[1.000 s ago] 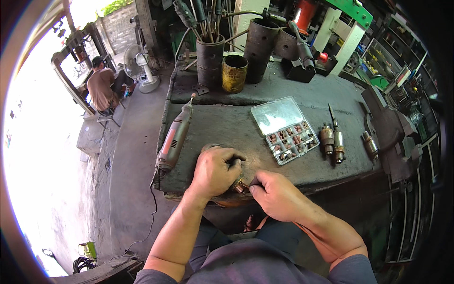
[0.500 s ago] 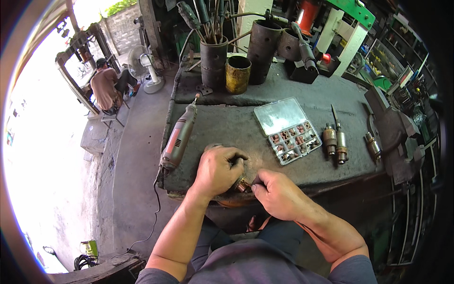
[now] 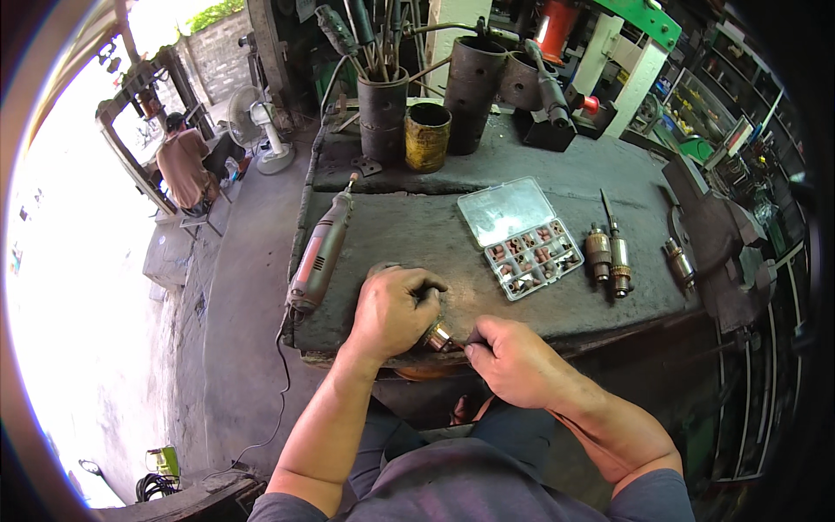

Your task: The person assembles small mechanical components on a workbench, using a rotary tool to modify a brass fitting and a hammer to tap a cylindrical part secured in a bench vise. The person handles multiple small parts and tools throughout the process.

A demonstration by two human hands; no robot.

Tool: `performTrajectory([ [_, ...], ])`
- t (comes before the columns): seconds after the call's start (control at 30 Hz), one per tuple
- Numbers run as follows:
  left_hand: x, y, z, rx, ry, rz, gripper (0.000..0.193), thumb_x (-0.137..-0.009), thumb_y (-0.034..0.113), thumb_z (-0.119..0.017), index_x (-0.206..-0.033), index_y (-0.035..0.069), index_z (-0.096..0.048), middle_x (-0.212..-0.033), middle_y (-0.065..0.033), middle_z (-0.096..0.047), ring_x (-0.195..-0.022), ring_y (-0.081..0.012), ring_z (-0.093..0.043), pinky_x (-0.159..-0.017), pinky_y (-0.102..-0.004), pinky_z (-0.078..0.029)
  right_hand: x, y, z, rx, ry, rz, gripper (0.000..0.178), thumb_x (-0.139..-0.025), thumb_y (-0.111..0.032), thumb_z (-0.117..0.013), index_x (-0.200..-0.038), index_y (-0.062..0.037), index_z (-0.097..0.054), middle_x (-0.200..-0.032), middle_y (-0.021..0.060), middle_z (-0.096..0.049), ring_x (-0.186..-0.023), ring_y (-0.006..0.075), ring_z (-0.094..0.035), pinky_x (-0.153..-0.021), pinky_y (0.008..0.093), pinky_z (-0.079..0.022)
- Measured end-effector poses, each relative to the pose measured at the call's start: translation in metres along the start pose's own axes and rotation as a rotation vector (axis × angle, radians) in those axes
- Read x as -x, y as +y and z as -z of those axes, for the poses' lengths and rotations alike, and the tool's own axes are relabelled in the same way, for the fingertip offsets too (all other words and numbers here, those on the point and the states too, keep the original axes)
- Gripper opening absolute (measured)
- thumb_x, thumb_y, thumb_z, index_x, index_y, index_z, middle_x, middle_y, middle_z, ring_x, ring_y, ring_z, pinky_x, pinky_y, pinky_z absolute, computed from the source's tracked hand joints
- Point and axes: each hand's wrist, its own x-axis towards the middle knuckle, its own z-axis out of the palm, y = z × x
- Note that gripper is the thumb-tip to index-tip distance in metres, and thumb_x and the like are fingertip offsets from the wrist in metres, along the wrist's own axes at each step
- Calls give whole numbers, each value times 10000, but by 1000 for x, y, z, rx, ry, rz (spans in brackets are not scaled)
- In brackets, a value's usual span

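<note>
Near the front edge of the bench, my left hand [image 3: 393,315] is closed around a motor armature, whose copper commutator end [image 3: 438,336] sticks out toward the right. Most of that armature is hidden under my fingers. My right hand [image 3: 515,361] is pinched just right of the commutator, on a thin, small piece whose kind does not show. Left of my hands lies a corded rotary tool [image 3: 322,252] with a pinkish grinding tip. Beyond my right hand sits an open clear plastic box [image 3: 507,211] of small grinding bits.
Three more armatures [image 3: 597,252] lie at the right, with a bench vise [image 3: 726,248] past them. Along the back stand dark metal cylinders [image 3: 383,113] holding tools and a yellow can [image 3: 427,137]. A co-worker [image 3: 184,165] sits far left beside a fan [image 3: 261,122].
The view has shifted slightly. My right hand has drawn a little to the right, away from the commutator, and more of the copper end shows. My left hand keeps its hold.
</note>
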Motion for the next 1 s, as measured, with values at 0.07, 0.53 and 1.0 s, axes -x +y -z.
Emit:
performTrajectory([
  [0.07, 1, 1, 0, 5, -8, 21, 180, -894, 123, -744, -1016, 52, -856, -920, -147, -812, -877, -339, -741, -842, -449, -576, 1, 1, -3, -49, 3, -33, 219, -1104, -161, -669, -1073, 54, -697, -889, 183, -725, -821, 251, -671, -775, 444, -546],
  [0.53, 1, -4, 0, -15, 0, -26, 184, -905, 124, -737, -1025, 49, -855, -937, -155, -817, -892, -345, -752, -852, -446, -583, -9, -3, -4, -30, 47, 88, 257, -1088, -179, -650, -1088, 74, -697, -973, 309, -746, -895, 483, -736, -820, 526, -567],
  [1.0, 0, -2, 1, 28, 17, -3, 169, -894, 124, -743, -1003, 46, -847, -920, -156, -810, -890, -358, -747, -857, -463, -579, -12, -4, -2, -44, 15, 67, 234, -1091, -161, -655, -1073, 70, -687, -953, 308, -748, -848, 454, -749, -783, 521, -576],
])
